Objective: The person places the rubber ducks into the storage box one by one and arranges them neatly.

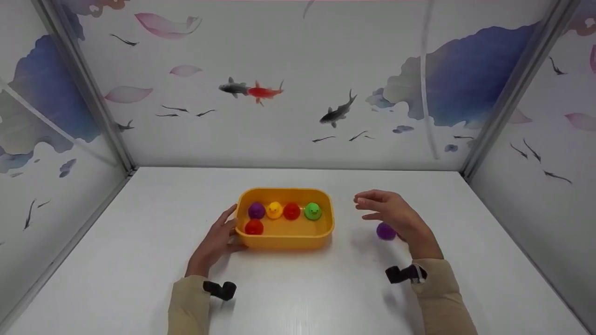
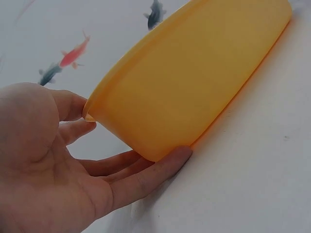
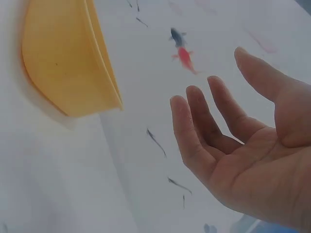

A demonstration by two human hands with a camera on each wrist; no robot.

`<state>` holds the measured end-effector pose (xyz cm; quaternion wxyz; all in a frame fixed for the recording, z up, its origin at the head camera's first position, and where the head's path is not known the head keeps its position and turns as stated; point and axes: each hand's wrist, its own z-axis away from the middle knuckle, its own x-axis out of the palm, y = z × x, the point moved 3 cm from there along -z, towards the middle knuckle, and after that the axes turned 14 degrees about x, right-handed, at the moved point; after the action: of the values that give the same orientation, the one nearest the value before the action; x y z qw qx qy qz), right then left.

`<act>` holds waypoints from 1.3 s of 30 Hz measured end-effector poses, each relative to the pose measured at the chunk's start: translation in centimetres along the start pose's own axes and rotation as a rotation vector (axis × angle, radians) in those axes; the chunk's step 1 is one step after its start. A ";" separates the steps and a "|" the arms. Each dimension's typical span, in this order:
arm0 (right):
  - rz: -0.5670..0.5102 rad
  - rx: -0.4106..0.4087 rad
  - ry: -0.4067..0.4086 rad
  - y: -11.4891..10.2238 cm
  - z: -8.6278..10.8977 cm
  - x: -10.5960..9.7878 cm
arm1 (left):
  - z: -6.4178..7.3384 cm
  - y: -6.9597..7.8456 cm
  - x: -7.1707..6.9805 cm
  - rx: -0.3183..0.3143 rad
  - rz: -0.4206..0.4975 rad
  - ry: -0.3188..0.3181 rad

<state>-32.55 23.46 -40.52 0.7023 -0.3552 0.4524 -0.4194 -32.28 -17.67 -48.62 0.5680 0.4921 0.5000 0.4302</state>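
Observation:
A yellow plastic tub (image 1: 284, 242) stands on the white table, and my left hand (image 1: 216, 239) holds its left end. In the left wrist view, fingers (image 2: 150, 177) lie along the tub's lower edge and others touch its rim. Inside are a yellow toy duck (image 1: 274, 210), a green toy duck (image 1: 313, 211), a round purple toy (image 1: 256, 210) and two round red toys (image 1: 292, 211). My right hand (image 1: 391, 209) hovers right of the tub, fingers loosely bent and holding nothing. Partly beneath it lies another round purple toy (image 1: 386, 231); something beside that is mostly hidden by the wrist.
White panels (image 1: 298, 139) printed with fish and petals enclose the table at the back and both sides. Metal posts (image 1: 512, 93) stand at the rear corners. The white tabletop (image 1: 288, 288) extends around the tub.

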 end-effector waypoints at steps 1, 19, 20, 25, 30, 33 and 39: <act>-0.004 -0.001 0.013 0.2 0.1 -0.5 | 0.0 0.0 -0.1 -0.001 -0.001 0.001; 0.068 -0.050 0.182 6.6 -0.2 -6.5 | 0.0 -0.1 -0.3 0.025 -0.013 -0.005; 0.081 -0.043 0.187 6.9 -0.2 -6.7 | 0.0 -0.1 -0.3 0.024 -0.015 -0.006; 0.120 -0.010 0.189 7.7 -0.4 -7.0 | -0.1 0.0 -0.3 0.017 -0.016 -0.005; 0.165 -0.016 0.169 8.2 -0.7 -6.9 | -0.1 0.0 -0.1 0.022 -0.001 -0.011; 0.192 -0.020 0.162 8.5 -0.9 -6.7 | 0.0 0.0 0.0 0.030 0.004 -0.020; 0.253 0.008 0.152 8.7 -1.3 -6.1 | 0.1 -0.1 0.0 0.037 0.004 -0.023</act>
<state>-32.89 32.32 -46.49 0.7148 -0.2598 0.5436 -0.3552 -32.16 -17.66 -48.69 0.5637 0.5085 0.5002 0.4165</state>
